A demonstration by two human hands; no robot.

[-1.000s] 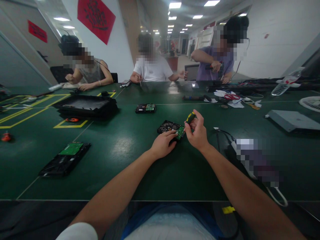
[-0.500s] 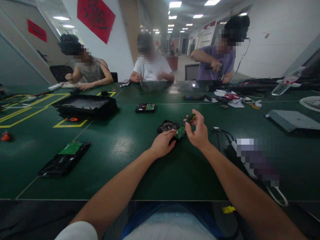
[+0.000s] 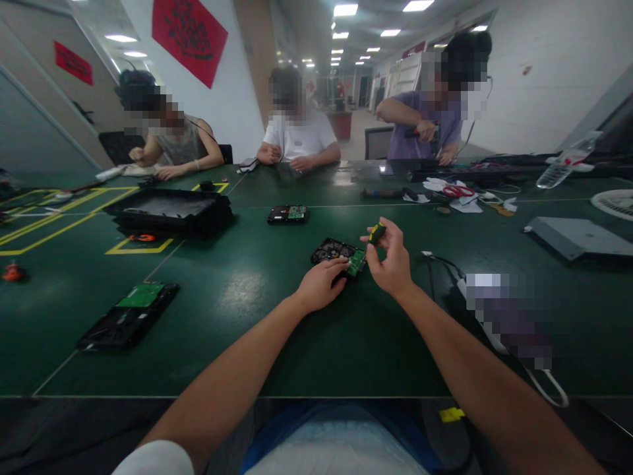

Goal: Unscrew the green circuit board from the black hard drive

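A black hard drive with a green circuit board (image 3: 332, 249) lies on the green table in front of me. My left hand (image 3: 324, 284) rests on its near side, fingers on the drive by the board. My right hand (image 3: 390, 260) grips a small yellow and dark green screwdriver (image 3: 377, 233) just above the drive's right end. The screwdriver's handle slants up to the right; its tip is too small to make out.
Another drive (image 3: 287, 214) lies farther back, and a third (image 3: 129, 315) at the left. Black trays (image 3: 171, 214) stand at the back left. A grey metal case (image 3: 578, 239), cables and scraps lie right. Three people sit across the table.
The screwdriver handle has turned in my right hand and shows more yellow. My left hand stays on the drive. Across the table, the middle person's hand has come lower.
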